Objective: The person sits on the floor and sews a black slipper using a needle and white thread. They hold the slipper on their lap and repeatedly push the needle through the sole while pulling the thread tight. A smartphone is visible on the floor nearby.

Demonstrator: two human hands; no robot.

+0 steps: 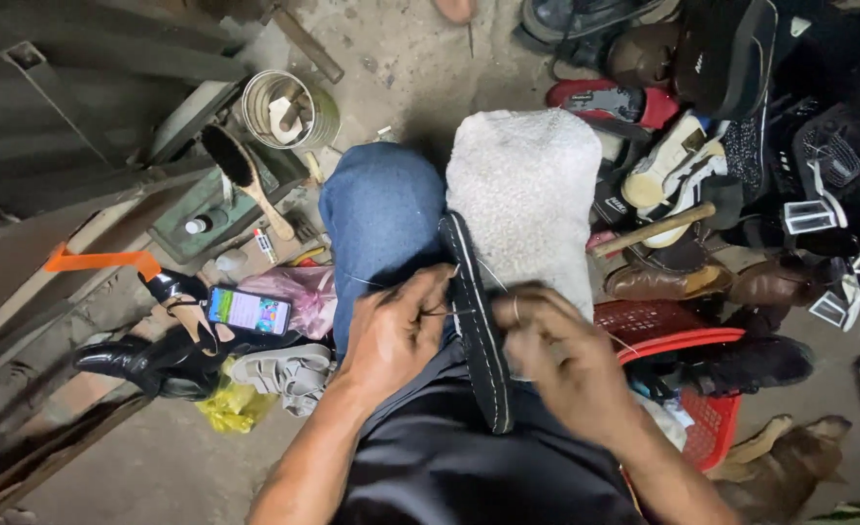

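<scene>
The left hand [396,326] grips the stiff, light black shoe [476,321] at its edge, while the right hand [551,355], at 3 o'clock, pinches thin thread [493,274].

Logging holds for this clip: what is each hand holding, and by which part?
Left hand steadies the black shoe by its sole edge, mid-length. Right hand pinches a thin thread beside it.

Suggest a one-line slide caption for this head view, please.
Left hand and right hand work thread along a black shoe sole held between the knees.
</scene>
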